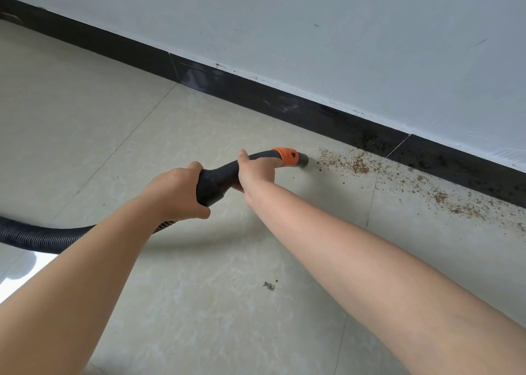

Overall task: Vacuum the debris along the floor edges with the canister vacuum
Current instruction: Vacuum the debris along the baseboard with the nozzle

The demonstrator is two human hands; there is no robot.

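Tiled floor (199,303): debris (358,164) beyond nozzle (303,159) grip.

Both forearms are bare to each hand (173,194); no sleeves show.

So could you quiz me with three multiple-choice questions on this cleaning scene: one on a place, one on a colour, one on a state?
1. Where does the brown crumbly debris lie?
A. right of the nozzle, along the black baseboard
B. behind the person
C. on the wall

2. What colour is the collar near the grey nozzle tip?
A. blue
B. orange
C. green

3. How is the black vacuum handle held?
A. left hand only
B. right hand only
C. both hands

Answers: A, debris spreads rightward by the baseboard; B, the collar is orange; C, both hands wrap it.
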